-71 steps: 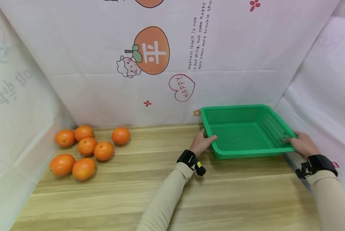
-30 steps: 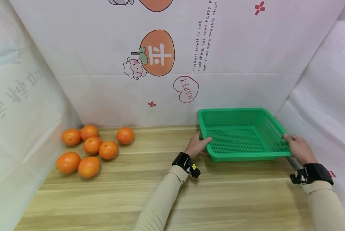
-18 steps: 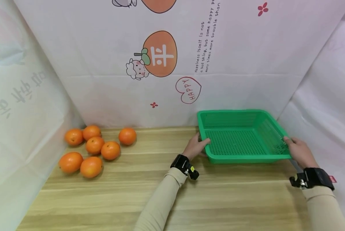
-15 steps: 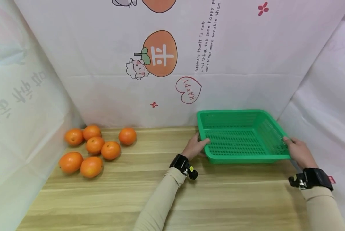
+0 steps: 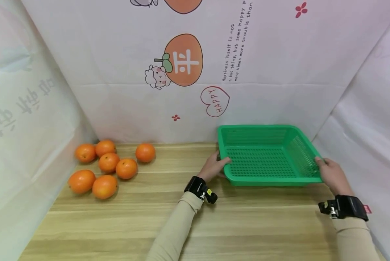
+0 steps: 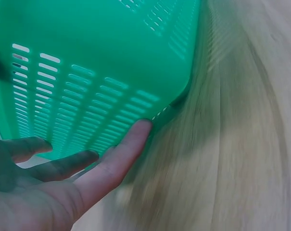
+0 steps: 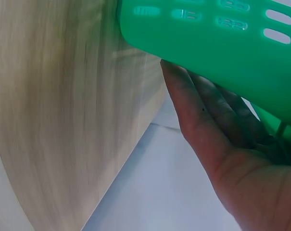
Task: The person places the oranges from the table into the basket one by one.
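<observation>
A green rectangular plastic basket (image 5: pixel 273 179) with slotted walls and a mesh floor is at the back right of the wooden table, with nothing inside. My left hand (image 5: pixel 212 168) holds its left end, thumb over the rim and fingers against the outer wall. At the opposite end my right hand (image 5: pixel 334 177) grips the rim the same way. The left wrist view has the left fingers (image 6: pixel 128 147) along the slotted wall. Seen from the right wrist, the right fingers (image 7: pixel 181 91) lie against the basket's outside. Whether its base touches the table I cannot tell.
Several oranges (image 5: pixel 108 162) lie loosely grouped at the back left, with a single orange (image 5: pixel 145 152) slightly apart. A printed white cloth (image 5: pixel 133 108) hangs behind the table (image 5: pixel 142 224). More white cloth (image 5: pixel 368 137) rises close beside the right hand.
Both hands and the basket have shifted left, away from the right-hand cloth. The grip looks the same. The oranges stay in their arrangement while the head view turns slightly.
</observation>
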Action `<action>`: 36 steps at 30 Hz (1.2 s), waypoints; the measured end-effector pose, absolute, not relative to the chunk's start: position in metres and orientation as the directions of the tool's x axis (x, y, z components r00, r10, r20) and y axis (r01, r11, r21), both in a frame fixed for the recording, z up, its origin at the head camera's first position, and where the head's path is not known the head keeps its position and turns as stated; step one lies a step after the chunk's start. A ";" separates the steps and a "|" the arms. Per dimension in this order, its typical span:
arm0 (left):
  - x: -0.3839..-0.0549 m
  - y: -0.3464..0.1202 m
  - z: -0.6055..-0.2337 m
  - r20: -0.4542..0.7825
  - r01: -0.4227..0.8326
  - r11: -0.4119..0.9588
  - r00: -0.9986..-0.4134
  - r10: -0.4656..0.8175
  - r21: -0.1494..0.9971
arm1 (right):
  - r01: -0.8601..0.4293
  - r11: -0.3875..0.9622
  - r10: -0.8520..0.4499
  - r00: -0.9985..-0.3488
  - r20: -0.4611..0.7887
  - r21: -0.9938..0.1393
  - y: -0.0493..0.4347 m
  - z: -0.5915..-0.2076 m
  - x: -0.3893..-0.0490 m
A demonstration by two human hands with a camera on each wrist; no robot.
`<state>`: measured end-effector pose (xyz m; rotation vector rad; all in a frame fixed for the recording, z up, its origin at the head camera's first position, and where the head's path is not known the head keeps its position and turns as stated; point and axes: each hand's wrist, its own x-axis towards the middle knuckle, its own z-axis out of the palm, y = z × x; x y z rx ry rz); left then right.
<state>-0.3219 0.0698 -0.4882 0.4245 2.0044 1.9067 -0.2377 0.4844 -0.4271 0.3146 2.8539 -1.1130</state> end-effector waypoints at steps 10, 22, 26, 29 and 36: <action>-0.318 0.052 -0.487 -0.043 -0.014 0.070 -0.899 0.436 0.997 | 0.228 0.696 0.183 -0.973 -0.139 -0.681 0.468 -0.428 -0.237; -0.318 0.031 -0.491 -0.044 -0.019 0.061 -0.899 0.435 0.998 | 0.236 0.738 0.154 -0.971 -0.183 -0.632 0.452 -0.426 -0.235; -0.318 0.024 -0.493 -0.058 -0.039 0.053 -0.899 0.434 0.998 | 0.213 0.738 0.140 -0.977 -0.163 -0.641 0.444 -0.427 -0.232; -0.317 0.018 -0.492 -0.068 -0.050 0.052 -0.895 0.442 0.997 | 0.190 0.730 0.129 -0.982 -0.140 -0.656 0.437 -0.429 -0.228; -0.314 0.001 -0.489 -0.084 -0.065 0.058 -0.897 0.434 0.996 | 0.174 0.697 0.076 -0.983 -0.170 -0.696 0.423 -0.428 -0.230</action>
